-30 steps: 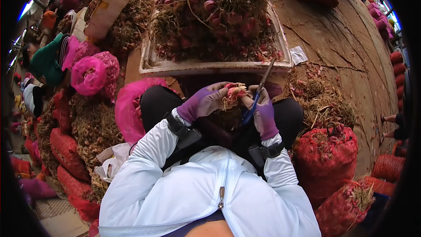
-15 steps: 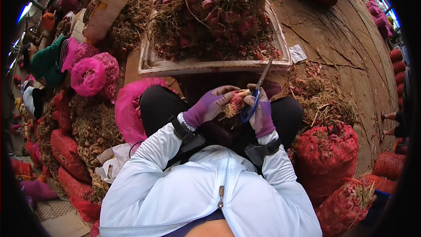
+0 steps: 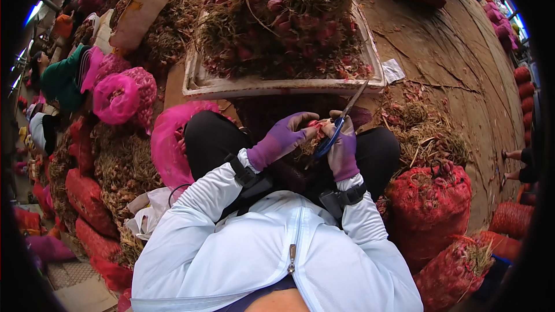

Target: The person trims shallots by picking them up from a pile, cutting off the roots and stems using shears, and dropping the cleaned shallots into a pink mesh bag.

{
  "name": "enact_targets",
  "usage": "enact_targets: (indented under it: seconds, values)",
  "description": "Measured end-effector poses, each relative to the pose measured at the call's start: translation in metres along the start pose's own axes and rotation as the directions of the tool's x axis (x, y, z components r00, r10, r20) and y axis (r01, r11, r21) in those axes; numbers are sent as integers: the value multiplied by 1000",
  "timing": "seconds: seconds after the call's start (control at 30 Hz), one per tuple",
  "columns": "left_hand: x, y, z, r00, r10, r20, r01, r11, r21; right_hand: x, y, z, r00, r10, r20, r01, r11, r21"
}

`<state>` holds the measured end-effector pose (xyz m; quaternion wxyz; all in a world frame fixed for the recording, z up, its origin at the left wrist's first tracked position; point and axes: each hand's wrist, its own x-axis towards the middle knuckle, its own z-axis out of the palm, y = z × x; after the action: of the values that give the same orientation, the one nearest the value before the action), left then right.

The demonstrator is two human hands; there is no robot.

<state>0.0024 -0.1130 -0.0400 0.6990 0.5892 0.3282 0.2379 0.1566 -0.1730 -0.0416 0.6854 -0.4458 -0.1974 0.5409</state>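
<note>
My left hand point(image 3: 283, 138), in a purple and grey glove, is closed on a small bunch of shallots point(image 3: 315, 129) with dry roots and stalks. Close to its right, my gloved right hand point(image 3: 342, 145) grips a pair of scissors point(image 3: 351, 103) by the blue handles, blades pointing up and away to the right. The fingertips of both hands meet around the bunch, so part of it is hidden. Beyond my hands, a white foam tray point(image 3: 243, 90) holds a heap of shallots point(image 3: 283, 23) with dry stalks.
A pink mesh bag point(image 3: 171, 141) lies by my left knee. Right of me are trimmed dry stalks point(image 3: 428, 136) and a full red mesh bag point(image 3: 430, 214). Several more bags and stalk piles line the left, where a person in green point(image 3: 62, 84) sits.
Both hands have shifted slightly with the bunch of shallots. The scissors have tilted a little further right, and the left fingers have moved toward the right hand.
</note>
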Motion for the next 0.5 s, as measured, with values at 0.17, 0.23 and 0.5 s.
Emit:
enact_targets:
  seconds: [0.17, 0.23, 0.5]
  values:
    - [-5, -3, 4, 987, 151, 50, -158, 969, 190, 3, 6, -13, 998, 55, -13, -55, 998, -36]
    - [-9, 10, 6, 963, 264, 59, -270, 923, 274, 0, 4, -12, 989, 142, -52, -136, 986, 94]
    - [-20, 20, -1, 996, 85, 10, -75, 927, -368, 17, 10, -27, 978, 67, -197, -103, 978, -179]
